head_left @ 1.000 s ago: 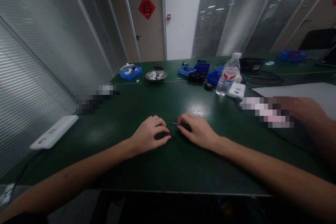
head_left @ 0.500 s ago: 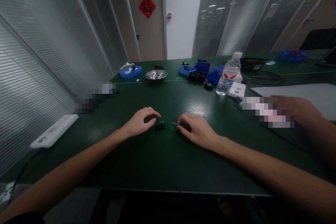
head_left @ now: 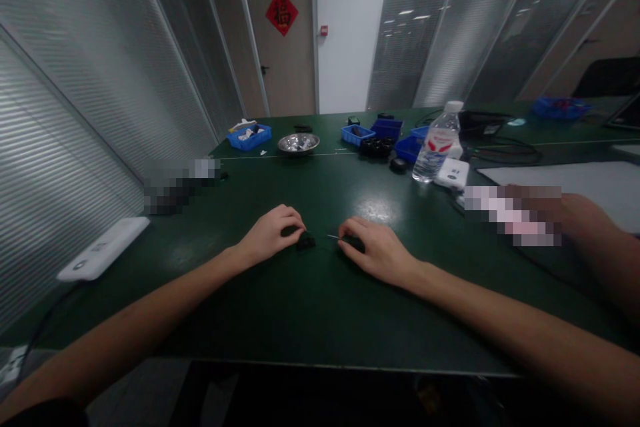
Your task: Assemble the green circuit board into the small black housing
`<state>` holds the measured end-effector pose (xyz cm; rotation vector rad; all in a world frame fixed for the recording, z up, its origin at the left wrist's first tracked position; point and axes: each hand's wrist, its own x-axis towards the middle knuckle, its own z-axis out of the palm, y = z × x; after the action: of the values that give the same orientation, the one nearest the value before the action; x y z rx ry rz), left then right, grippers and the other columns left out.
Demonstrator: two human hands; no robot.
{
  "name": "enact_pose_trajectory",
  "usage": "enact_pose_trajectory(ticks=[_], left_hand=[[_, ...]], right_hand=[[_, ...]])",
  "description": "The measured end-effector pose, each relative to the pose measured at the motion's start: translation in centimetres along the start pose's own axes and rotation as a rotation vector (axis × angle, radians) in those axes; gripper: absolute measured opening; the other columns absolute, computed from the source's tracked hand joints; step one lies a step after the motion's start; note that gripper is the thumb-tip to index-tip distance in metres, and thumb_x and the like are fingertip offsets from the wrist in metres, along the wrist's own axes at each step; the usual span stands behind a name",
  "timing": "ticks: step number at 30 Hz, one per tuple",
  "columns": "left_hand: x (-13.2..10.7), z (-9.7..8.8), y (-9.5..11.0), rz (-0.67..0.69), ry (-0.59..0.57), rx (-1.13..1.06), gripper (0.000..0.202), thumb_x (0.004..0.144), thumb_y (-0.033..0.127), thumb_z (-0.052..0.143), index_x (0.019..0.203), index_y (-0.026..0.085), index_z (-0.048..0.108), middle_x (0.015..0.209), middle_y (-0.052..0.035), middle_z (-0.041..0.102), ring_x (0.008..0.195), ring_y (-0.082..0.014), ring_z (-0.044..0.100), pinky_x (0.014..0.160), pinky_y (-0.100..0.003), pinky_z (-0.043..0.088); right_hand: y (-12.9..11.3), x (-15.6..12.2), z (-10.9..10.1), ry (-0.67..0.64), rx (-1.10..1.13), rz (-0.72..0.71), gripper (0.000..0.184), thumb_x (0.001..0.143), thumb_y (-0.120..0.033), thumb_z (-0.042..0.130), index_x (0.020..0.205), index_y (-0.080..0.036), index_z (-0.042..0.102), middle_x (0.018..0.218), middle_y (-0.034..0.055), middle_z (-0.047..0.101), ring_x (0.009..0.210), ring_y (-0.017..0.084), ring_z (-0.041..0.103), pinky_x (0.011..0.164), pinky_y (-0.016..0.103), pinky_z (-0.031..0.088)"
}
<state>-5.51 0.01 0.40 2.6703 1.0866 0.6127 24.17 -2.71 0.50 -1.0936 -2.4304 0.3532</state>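
Observation:
My left hand [head_left: 273, 233] rests on the green table [head_left: 320, 307], fingers curled, with the fingertips touching a small black part [head_left: 305, 240]. My right hand [head_left: 376, 247] lies just right of it, closed around a thin tool whose metal tip [head_left: 333, 236] points left toward the black part. The tool's handle is hidden under the fingers. The two hands are a short gap apart.
Another person's forearm and hand [head_left: 590, 227] reach in at the right. A water bottle [head_left: 436, 143], a white box [head_left: 453, 173], blue bins [head_left: 385, 130], a metal bowl [head_left: 299, 143] and black parts [head_left: 376, 146] sit farther back. A white device [head_left: 103, 250] lies at left.
My left hand lifted off the small black part and drew left and back, then came down again with its fingertips on the part. My right hand stayed put.

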Motion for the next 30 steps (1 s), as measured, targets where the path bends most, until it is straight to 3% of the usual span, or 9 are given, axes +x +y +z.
enact_pose_trajectory(ticks=[5,10,16,20,26,30], left_hand=[[-0.1,0.2,-0.2,-0.075,0.003,-0.082,0.014,0.098,0.027,0.061,0.106,0.021,0.070,0.111,-0.0045,0.068,0.105,-0.0208,0.061,0.091,-0.036,0.051],[-0.4,0.1,-0.6,-0.168,0.055,-0.153,0.018,0.098,0.027,0.060,0.113,0.021,0.068,0.110,-0.0038,0.070,0.096,-0.0182,0.065,0.083,-0.032,0.053],[-0.3,0.1,-1.4,-0.119,0.023,-0.060,0.012,0.094,0.024,0.064,0.104,0.021,0.069,0.112,-0.0038,0.069,0.105,-0.0202,0.062,0.093,-0.036,0.052],[-0.2,0.1,-1.4,-0.166,0.033,-0.067,0.013,0.095,0.025,0.061,0.105,0.021,0.069,0.113,-0.0045,0.068,0.104,-0.0209,0.062,0.090,-0.036,0.053],[-0.4,-0.1,1.0,-0.140,0.061,-0.032,0.028,0.101,0.020,0.049,0.122,0.022,0.067,0.120,-0.0063,0.066,0.110,-0.0211,0.061,0.096,-0.038,0.052],[-0.6,0.0,3.0,-0.086,-0.018,0.016,0.032,0.104,0.036,0.051,0.127,0.020,0.067,0.124,-0.0078,0.066,0.116,-0.0230,0.059,0.101,-0.041,0.051]], right_hand=[[0.0,0.0,0.0,0.000,0.002,0.000,0.012,0.098,-0.030,0.058,0.107,-0.022,0.059,0.100,0.0017,0.064,0.077,0.015,0.058,0.068,0.030,0.041],[0.1,0.0,-0.1,-0.007,0.005,-0.001,0.012,0.097,-0.030,0.058,0.107,-0.022,0.059,0.100,0.0017,0.064,0.076,0.015,0.058,0.068,0.030,0.041],[0.1,0.0,-0.1,-0.004,0.011,-0.008,0.012,0.098,-0.030,0.058,0.108,-0.022,0.059,0.101,0.0016,0.064,0.075,0.014,0.058,0.068,0.030,0.042],[0.2,-0.1,0.0,-0.005,0.006,-0.016,0.012,0.097,-0.029,0.059,0.107,-0.022,0.059,0.100,0.0021,0.064,0.076,0.015,0.058,0.069,0.030,0.042],[0.3,-0.1,0.1,-0.002,-0.004,-0.017,0.012,0.098,-0.030,0.058,0.107,-0.023,0.059,0.101,0.0022,0.064,0.077,0.015,0.059,0.069,0.030,0.042],[0.2,-0.1,0.0,-0.010,-0.001,-0.018,0.013,0.098,-0.030,0.057,0.108,-0.023,0.058,0.102,0.0024,0.064,0.079,0.016,0.060,0.071,0.031,0.043]])
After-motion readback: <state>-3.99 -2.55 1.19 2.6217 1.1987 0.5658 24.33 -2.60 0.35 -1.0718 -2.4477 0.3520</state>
